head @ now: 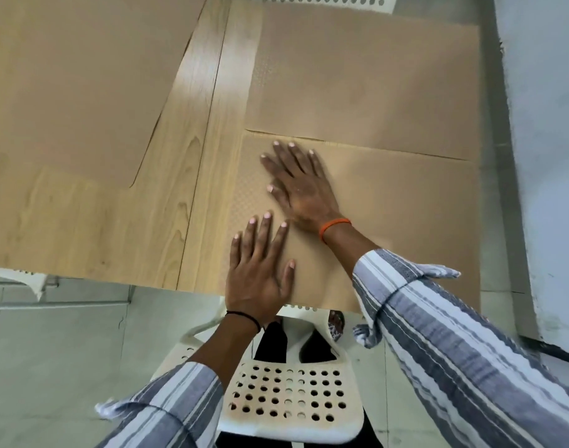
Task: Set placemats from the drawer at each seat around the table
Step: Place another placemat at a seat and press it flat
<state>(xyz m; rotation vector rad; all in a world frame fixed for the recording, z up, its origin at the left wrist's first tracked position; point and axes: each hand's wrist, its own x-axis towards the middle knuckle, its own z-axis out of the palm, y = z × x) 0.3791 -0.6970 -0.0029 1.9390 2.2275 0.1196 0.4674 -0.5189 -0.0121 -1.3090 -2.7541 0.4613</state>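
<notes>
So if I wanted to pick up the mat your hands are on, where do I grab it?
Probably by its near edge. The near placemat lies flat on the table, so there is little to pinch from above, but that edge sticks out past the table's rim over the white chair. Come from the chair side, slide fingers under the overhang, thumb on top. Both hands now press it flat.

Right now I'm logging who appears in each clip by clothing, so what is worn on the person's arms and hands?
Both arms wear loose sleeves striped in grey, dark blue-grey and white, pushed up the forearms: left sleeve, right sleeve. The left hand has a thin black thread at the wrist; the right hand has an orange band at the wrist. No gloves; no rings that I can make out.
</notes>
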